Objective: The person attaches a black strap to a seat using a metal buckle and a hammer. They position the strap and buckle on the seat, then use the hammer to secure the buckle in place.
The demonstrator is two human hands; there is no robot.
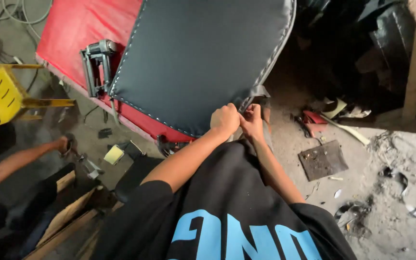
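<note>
Both grips are clamped at the near edge of a large black vinyl seat cover with white stitching [198,58]: left hand [224,120] and right hand [252,120] pinch it together. Supple, probably slick, it lies over a red padded base [80,29]; the stitched hem looks the firmest hold.

Single head-worn view, looking steeply down past the wearer's own chest and forearms, close above the left hand [225,119] and right hand [252,120], toward a dark seat cushion [198,58] and dusty floor [391,159] beyond.
</note>
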